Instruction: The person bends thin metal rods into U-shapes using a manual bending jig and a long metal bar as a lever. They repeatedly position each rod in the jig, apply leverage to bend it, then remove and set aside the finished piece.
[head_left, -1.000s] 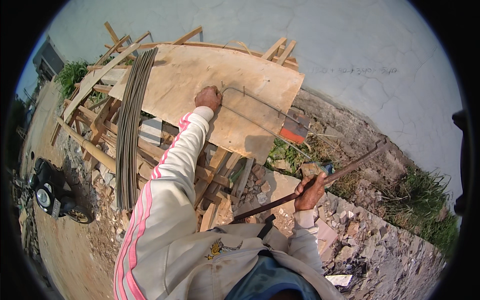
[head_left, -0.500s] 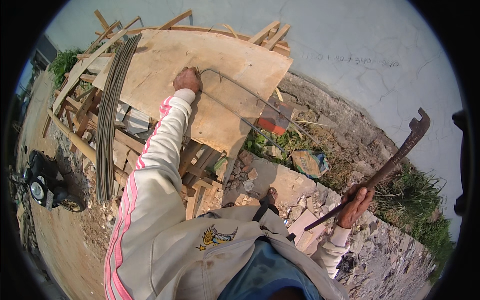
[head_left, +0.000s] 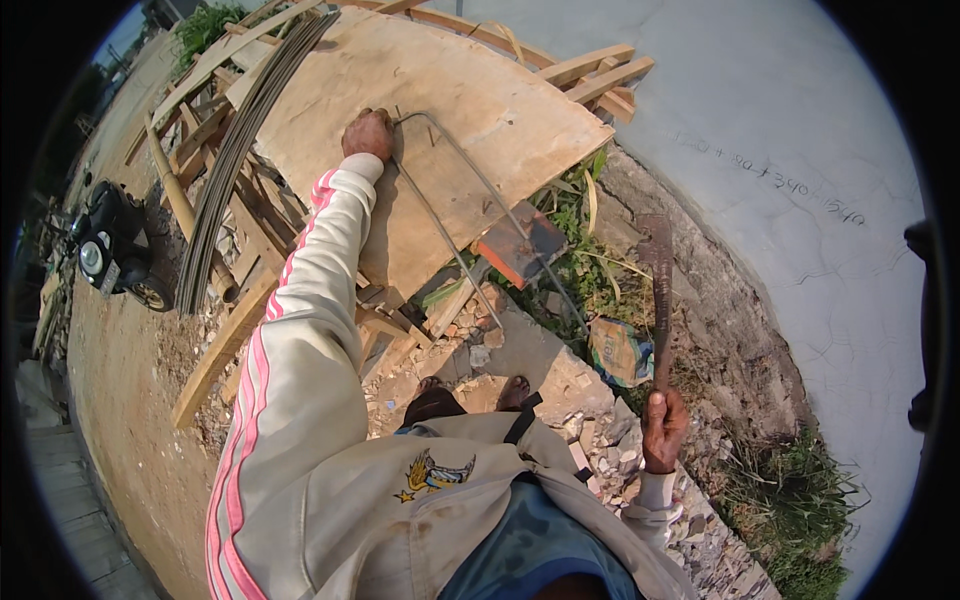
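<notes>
At the bench (head_left: 475,85), fingers of the left hand (head_left: 368,135) gripped the bent rod (head_left: 467,158) while the right hand (head_left: 665,430), clutching the iron bar (head_left: 661,300), had swung it forward, apparently between bends.

Left hand (head_left: 368,136)'s got the bent rod (head_left: 432,215) on the plywood worktop (head_left: 430,65), right hand (head_left: 664,432)'s gripping a dark metal bar (head_left: 659,300).

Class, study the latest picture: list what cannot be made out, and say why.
All in the head view:
- Left hand: its own back hides the fingers and how they meet the bent rod.
- Metal bar: the right hand hides its lower part.
- Motorbike: too small for fine detail.
- Jacket: cut off by the lower edge.
</notes>
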